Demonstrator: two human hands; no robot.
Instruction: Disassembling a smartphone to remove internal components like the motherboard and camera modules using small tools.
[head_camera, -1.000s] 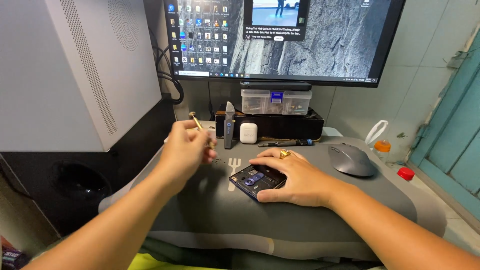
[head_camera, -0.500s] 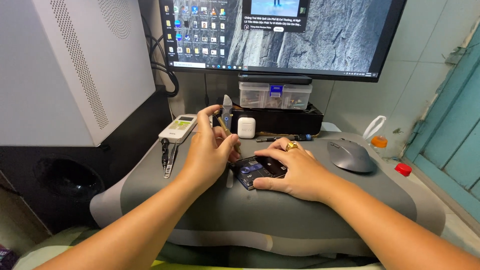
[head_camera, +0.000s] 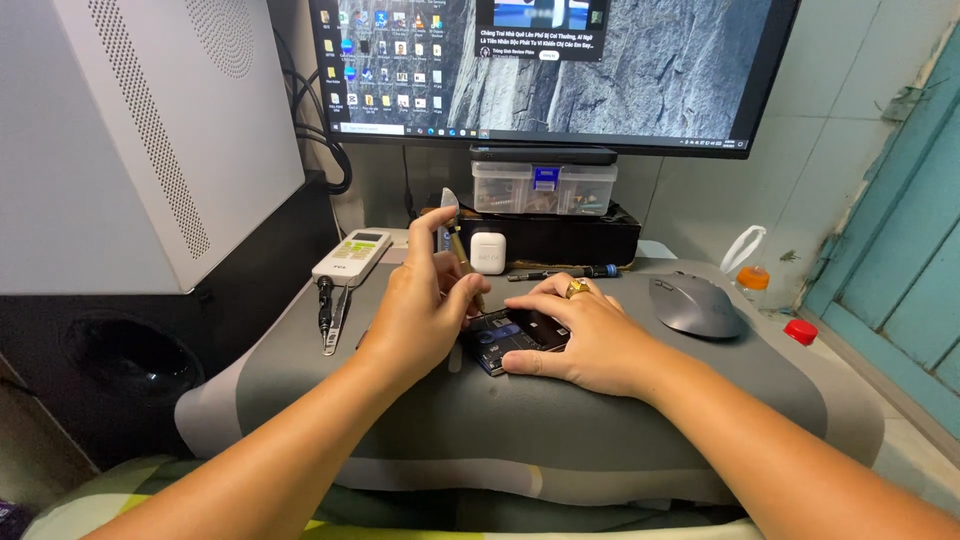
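A small dark opened phone lies on a grey cushion in front of me. My right hand, with a gold ring on one finger, lies flat over the phone's right side and pins it down. My left hand pinches a thin brass-coloured screwdriver between thumb and fingers. The tool stands nearly upright, its tip down on the phone's upper left part. The phone's right half is hidden under my right hand.
On the cushion lie a black driver and tweezers, a white remote, a screwdriver and a grey mouse. Behind stand a white earbud case, a clear parts box, a monitor; a white computer case at left.
My left hand came down from above the cushion and set the screwdriver's tip on the phone. My right hand stayed on the phone. The view shifted slightly.
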